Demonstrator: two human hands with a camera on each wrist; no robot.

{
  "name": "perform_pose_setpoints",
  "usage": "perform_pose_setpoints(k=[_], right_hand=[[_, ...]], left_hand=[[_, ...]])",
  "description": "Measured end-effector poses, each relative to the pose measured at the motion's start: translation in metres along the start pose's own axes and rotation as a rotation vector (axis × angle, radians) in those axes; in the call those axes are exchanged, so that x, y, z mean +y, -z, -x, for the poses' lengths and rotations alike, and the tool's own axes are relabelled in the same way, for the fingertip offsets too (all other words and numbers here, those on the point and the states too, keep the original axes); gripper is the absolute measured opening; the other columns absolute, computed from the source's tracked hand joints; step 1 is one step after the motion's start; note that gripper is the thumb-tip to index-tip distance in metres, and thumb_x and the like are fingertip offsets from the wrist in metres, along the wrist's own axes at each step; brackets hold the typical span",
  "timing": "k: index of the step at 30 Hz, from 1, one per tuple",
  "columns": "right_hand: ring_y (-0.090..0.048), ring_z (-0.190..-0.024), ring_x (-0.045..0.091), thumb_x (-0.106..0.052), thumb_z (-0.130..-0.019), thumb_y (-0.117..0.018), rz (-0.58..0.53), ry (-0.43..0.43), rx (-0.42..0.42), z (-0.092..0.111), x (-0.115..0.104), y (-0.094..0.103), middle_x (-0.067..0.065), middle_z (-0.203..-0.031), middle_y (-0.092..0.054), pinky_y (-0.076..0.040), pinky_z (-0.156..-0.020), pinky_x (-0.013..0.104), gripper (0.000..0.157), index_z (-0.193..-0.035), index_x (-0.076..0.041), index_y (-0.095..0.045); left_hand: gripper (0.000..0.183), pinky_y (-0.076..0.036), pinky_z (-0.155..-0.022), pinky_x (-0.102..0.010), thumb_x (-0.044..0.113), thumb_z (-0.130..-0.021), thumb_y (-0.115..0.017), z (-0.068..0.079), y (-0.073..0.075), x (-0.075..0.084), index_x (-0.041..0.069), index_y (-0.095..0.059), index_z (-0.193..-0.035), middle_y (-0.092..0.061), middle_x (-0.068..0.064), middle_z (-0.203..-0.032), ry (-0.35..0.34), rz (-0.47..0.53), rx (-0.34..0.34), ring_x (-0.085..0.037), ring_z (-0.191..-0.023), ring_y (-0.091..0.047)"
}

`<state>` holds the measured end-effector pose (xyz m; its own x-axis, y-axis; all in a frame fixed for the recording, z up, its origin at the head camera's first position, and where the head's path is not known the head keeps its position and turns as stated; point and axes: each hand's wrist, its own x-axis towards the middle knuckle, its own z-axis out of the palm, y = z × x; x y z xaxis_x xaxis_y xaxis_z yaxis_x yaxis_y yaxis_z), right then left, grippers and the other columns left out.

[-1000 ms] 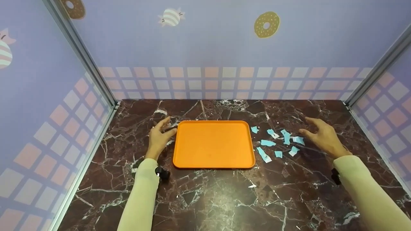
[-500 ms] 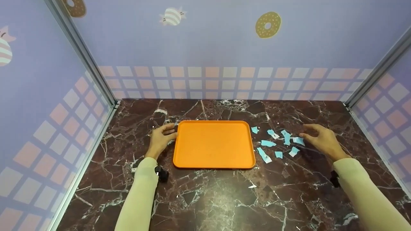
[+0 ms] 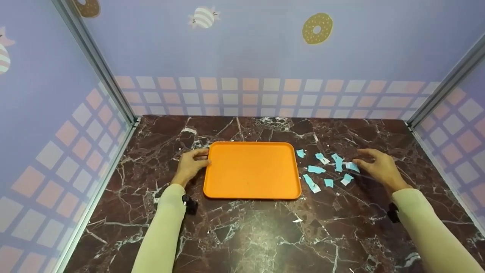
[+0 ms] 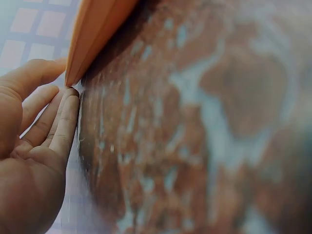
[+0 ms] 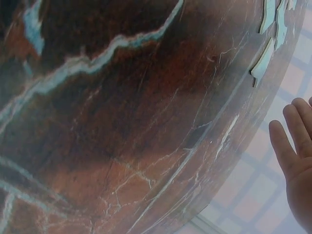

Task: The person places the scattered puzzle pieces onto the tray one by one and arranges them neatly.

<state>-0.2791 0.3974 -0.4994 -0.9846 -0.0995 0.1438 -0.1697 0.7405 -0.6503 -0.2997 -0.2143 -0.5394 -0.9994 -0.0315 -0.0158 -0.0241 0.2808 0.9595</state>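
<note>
An orange rectangular tray (image 3: 252,170) lies flat on the dark marbled table. At its left rim is my left hand (image 3: 188,165); in the left wrist view the thumb rests on the tray's rim (image 4: 100,36) while the fingertips (image 4: 72,92) sit at its underside, pinching the edge. My right hand (image 3: 382,168) hovers over the right part of the table, fingers extended and holding nothing. Its thumb comes close to a torn light-blue and white paper scrap (image 3: 354,167). In the right wrist view the fingers (image 5: 282,141) are spread, apart from the scraps (image 5: 263,61).
Several more torn blue scraps (image 3: 316,169) lie scattered between the tray and my right hand. A small white fragment (image 3: 298,220) is nearer the front of the table. Patterned panels (image 3: 250,49) stand behind and at both sides.
My left hand has lowered onto the tray's left rim, its fingers drawing in toward the thumb. The right hand has come down slightly toward the nearest scrap. Tray and scraps stay put.
</note>
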Motion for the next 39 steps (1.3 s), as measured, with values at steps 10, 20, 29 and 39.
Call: perform_pose_setpoints(k=[10, 20, 29, 39], right_hand=[[-0.061, -0.12, 0.056, -0.021, -0.102, -0.076, 0.028, -0.008, -0.018, -0.004, 0.006, -0.005, 0.034, -0.141, -0.059, -0.051, -0.095, 0.07, 0.048, -0.139, 0.006, -0.065], [-0.058, -0.122, 0.056, -0.02, -0.101, -0.076, 0.067, -0.004, -0.081, -0.003, 0.021, -0.01, 0.034, -0.138, -0.059, -0.049, -0.098, 0.07, 0.047, -0.137, 0.008, -0.065], [-0.061, -0.113, 0.052, -0.017, -0.099, -0.078, 0.099, -0.004, -0.108, -0.004, 0.023, -0.012, 0.03, -0.125, -0.059, -0.051, -0.094, 0.067, 0.045, -0.132, 0.011, -0.067], [-0.061, -0.105, 0.049, -0.02, -0.098, -0.079, 0.142, -0.019, -0.116, -0.004, 0.029, -0.007, 0.033, -0.121, -0.061, -0.05, -0.089, 0.067, 0.042, -0.125, 0.011, -0.069]], left_hand=[[0.046, -0.059, -0.088, -0.024, -0.005, -0.092, -0.08, -0.001, 0.003, -0.011, -0.004, -0.07, -0.137, -0.071, -0.022, -0.129, 0.006, 0.06, -0.008, -0.03, -0.114, -0.07], [0.047, -0.058, -0.089, -0.022, -0.003, -0.092, -0.08, 0.001, -0.001, -0.013, -0.005, -0.068, -0.138, -0.069, -0.025, -0.131, 0.014, 0.096, -0.016, -0.032, -0.118, -0.069], [0.047, -0.057, -0.091, -0.021, -0.002, -0.093, -0.079, 0.001, 0.0, -0.012, -0.004, -0.068, -0.139, -0.068, -0.026, -0.134, 0.015, 0.1, -0.024, -0.036, -0.124, -0.066], [0.047, -0.057, -0.093, -0.023, -0.001, -0.094, -0.08, 0.001, -0.001, -0.012, -0.005, -0.067, -0.139, -0.067, -0.026, -0.134, -0.004, 0.109, -0.028, -0.036, -0.125, -0.065]])
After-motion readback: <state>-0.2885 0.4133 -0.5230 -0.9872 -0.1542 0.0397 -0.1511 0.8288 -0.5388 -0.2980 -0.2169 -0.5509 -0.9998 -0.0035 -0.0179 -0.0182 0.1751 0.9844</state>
